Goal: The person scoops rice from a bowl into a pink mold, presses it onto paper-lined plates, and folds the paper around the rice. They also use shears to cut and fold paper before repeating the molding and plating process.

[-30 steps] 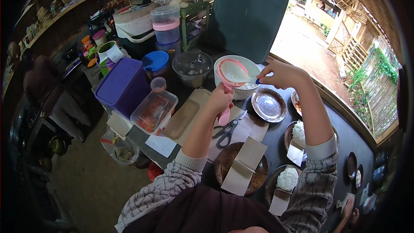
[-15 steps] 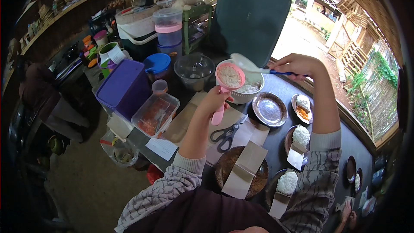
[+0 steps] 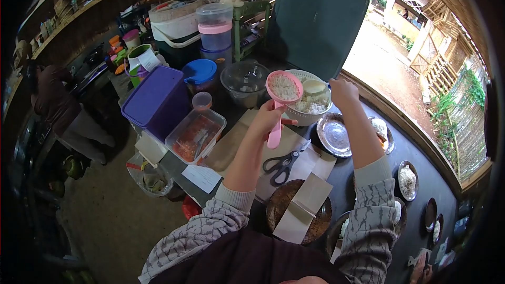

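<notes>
My left hand (image 3: 267,119) grips the handle of a pink scoop (image 3: 274,138), its round cup heaped with white rice (image 3: 284,87). The scoop is raised at the left rim of a white bowl (image 3: 304,119) holding more rice (image 3: 315,106). In my right hand (image 3: 344,93), at the bowl's right side, is a serving spoon (image 3: 314,86); its pale head lies over the rice, and its blue handle is mostly hidden by my fingers. Just right of the bowl sits a round brown plate (image 3: 334,134).
Black scissors (image 3: 281,167) lie on brown paper. A folded card (image 3: 303,205) rests across a brown plate near me. Left are a clear food box (image 3: 193,139) and a purple container (image 3: 155,97). Plates with rice (image 3: 407,180) stand right. Another person (image 3: 66,105) is far left.
My right hand has moved left and down, bringing the spoon's head from above the bowl's rim to the rice. My left hand still holds the filled scoop. The view has shifted slightly.
</notes>
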{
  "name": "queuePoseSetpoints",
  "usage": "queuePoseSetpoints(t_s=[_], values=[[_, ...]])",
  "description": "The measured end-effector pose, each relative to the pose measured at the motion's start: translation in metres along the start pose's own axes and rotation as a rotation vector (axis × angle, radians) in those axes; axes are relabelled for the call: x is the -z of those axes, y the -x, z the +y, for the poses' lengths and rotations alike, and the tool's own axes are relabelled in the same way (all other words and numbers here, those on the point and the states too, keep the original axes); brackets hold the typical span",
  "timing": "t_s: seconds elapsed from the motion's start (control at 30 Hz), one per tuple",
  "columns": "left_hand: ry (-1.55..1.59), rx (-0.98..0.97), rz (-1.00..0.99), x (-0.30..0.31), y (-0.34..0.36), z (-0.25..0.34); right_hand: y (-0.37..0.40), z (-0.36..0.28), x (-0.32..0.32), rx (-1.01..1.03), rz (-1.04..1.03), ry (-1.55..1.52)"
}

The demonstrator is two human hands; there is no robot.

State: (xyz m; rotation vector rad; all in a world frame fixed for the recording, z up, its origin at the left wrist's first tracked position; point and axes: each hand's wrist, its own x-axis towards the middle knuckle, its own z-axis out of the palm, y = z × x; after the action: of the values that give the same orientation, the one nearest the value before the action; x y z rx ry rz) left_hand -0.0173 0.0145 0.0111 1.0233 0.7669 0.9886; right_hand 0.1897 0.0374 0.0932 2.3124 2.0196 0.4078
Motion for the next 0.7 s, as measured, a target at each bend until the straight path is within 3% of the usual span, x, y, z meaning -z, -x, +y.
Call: queuePoseSetpoints(t_s=[0.27,0.7], values=[[-0.008,-0.001,0.013,-0.003,0.0,0.001,-0.001,-0.031,-0.023,0.07,-0.101,-0.013],[-0.017,0.011,-0.002,-0.015,0.003,0.0,0.015,-0.046,0.016,0.12,-0.202,-0.077]])
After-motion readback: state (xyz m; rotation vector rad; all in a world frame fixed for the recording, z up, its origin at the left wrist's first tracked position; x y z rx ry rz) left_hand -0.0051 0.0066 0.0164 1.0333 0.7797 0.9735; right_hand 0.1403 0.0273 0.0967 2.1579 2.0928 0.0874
